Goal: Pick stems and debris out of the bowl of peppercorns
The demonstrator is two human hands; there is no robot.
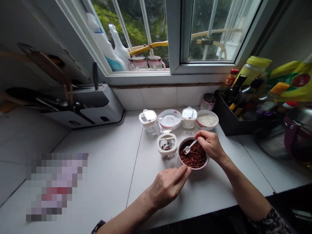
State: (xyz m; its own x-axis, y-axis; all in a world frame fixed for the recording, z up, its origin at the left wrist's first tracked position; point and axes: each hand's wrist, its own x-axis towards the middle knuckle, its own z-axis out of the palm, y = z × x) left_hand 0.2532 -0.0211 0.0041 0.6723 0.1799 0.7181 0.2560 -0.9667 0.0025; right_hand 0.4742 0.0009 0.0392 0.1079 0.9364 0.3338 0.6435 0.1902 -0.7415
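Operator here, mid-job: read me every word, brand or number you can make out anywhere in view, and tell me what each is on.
No text is legible anywhere.
Too blurred to read: the red oval label on the yellow package.
Too small to read: the blue label on the white bottle on the windowsill, and the label on the red-capped bottle.

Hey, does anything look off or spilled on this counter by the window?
One thing: a clear lid stands tipped up rather than lying flat, next to the white dish, apparently flipped back from the open spice jar. Otherwise, no peppercorns look spilled around the pink-rimmed bowl, where the right hand holds a white spoon.
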